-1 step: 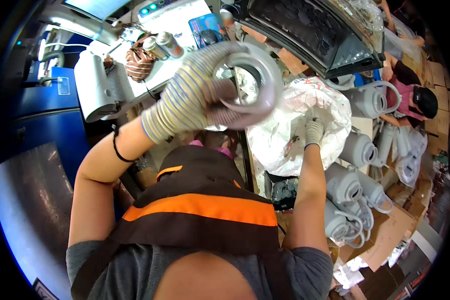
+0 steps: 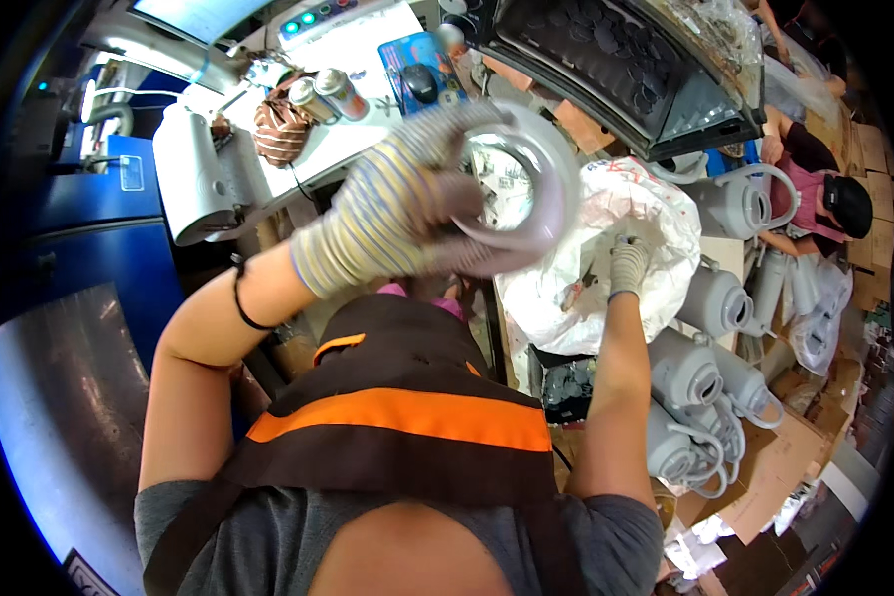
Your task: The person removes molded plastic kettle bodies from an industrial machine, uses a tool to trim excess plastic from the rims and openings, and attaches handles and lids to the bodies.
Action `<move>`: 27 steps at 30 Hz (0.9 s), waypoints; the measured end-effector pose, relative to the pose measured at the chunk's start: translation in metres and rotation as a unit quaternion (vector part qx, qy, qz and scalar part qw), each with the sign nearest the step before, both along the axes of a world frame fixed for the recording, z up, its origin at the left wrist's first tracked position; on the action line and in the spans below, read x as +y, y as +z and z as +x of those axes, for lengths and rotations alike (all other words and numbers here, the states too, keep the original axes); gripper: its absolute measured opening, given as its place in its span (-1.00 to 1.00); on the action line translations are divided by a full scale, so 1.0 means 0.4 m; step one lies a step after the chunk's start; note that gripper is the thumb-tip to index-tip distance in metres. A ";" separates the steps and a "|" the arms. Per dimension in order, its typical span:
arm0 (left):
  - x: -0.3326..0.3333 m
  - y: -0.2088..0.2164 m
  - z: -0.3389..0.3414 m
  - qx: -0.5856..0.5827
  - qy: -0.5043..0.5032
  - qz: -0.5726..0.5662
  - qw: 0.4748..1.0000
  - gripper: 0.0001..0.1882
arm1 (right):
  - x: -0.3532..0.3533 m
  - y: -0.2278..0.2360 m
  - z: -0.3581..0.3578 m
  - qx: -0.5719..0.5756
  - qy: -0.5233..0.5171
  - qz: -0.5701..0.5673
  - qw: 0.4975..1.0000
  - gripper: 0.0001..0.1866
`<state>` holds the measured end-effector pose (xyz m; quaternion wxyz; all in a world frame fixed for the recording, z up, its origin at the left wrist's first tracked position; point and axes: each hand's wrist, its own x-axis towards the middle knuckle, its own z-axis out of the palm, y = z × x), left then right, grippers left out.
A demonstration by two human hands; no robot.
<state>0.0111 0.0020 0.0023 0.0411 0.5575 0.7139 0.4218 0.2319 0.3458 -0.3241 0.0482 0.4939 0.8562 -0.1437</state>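
Note:
My left hand (image 2: 392, 204), in a striped knit glove, is closed around a glossy grey plastic ring (image 2: 551, 189) held up in front of me. The thumb and fingers wrap its left side, and the ring is smeared by motion. To its right stands a white woven sack (image 2: 556, 308) with its mouth wide open. Inside that mouth is my right hand (image 2: 627, 266), gloved the same way, with its fingers drawn together. What it grips, if anything, is too small to make out.
Several grey plastic jugs (image 2: 715, 301) with looped handles line the right side, near cardboard (image 2: 765, 467). Behind the sack is a black bin (image 2: 606, 60) of dark pieces. A white table (image 2: 318, 149) holds spray cans (image 2: 340, 94) and a mouse (image 2: 419, 83). Another person (image 2: 810, 189) works at far right.
My left hand and the grey ring have shifted slightly right and down. My right hand stays in the sack, almost unmoved.

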 end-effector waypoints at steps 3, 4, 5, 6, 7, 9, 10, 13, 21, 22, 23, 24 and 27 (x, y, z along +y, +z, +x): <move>0.089 -0.021 0.088 0.026 -0.077 -0.023 0.996 -0.58 | 0.057 0.257 0.043 0.173 -0.141 -0.264 0.939 -0.67; 0.101 -0.048 0.108 0.059 -0.091 -0.049 0.993 -0.53 | 0.004 0.380 0.008 0.290 -0.136 -0.365 0.874 -0.69; 0.116 -0.045 0.107 0.089 -0.093 -0.046 0.991 -0.50 | -0.071 0.520 -0.050 0.412 -0.130 -0.456 0.778 -0.72; 0.133 -0.044 0.118 0.111 -0.094 -0.037 0.989 -0.46 | -0.130 0.667 -0.091 0.433 -0.132 -0.500 0.738 -0.74; 0.142 -0.038 0.127 0.129 -0.101 -0.026 0.986 -0.43 | -0.143 0.755 -0.079 0.427 -0.034 -0.587 0.687 -0.73; 0.157 -0.017 0.120 0.152 -0.137 -0.047 0.978 -0.42 | -0.196 0.896 -0.099 0.300 0.035 -0.579 0.757 -0.75; 0.168 -0.007 0.116 0.164 -0.155 -0.051 0.973 -0.42 | -0.209 0.937 -0.108 0.218 0.080 -0.530 0.815 -0.74; 0.193 -0.021 0.145 0.201 -0.170 -0.128 0.956 -0.62 | -0.248 0.948 -0.109 0.160 0.222 -0.090 0.957 -0.76; 0.208 -0.028 0.155 0.208 -0.171 -0.188 0.944 -0.90 | -0.234 0.892 -0.112 0.205 0.454 -0.024 0.867 -0.79; 0.205 -0.041 0.155 0.208 -0.168 -0.179 0.947 -0.90 | -0.239 0.888 -0.115 0.177 0.437 -0.031 0.881 -0.79; 0.202 -0.053 0.159 0.198 -0.156 -0.165 0.953 -0.90 | -0.247 0.884 -0.116 0.148 0.418 -0.037 0.895 -0.79; 0.198 -0.062 0.168 0.188 -0.146 -0.151 0.960 -0.89 | -0.256 0.878 -0.116 0.119 0.399 -0.042 0.908 -0.78; 0.192 -0.053 0.181 0.154 -0.130 -0.170 0.964 -0.87 | -0.278 0.831 -0.120 0.108 0.353 0.015 0.929 -0.74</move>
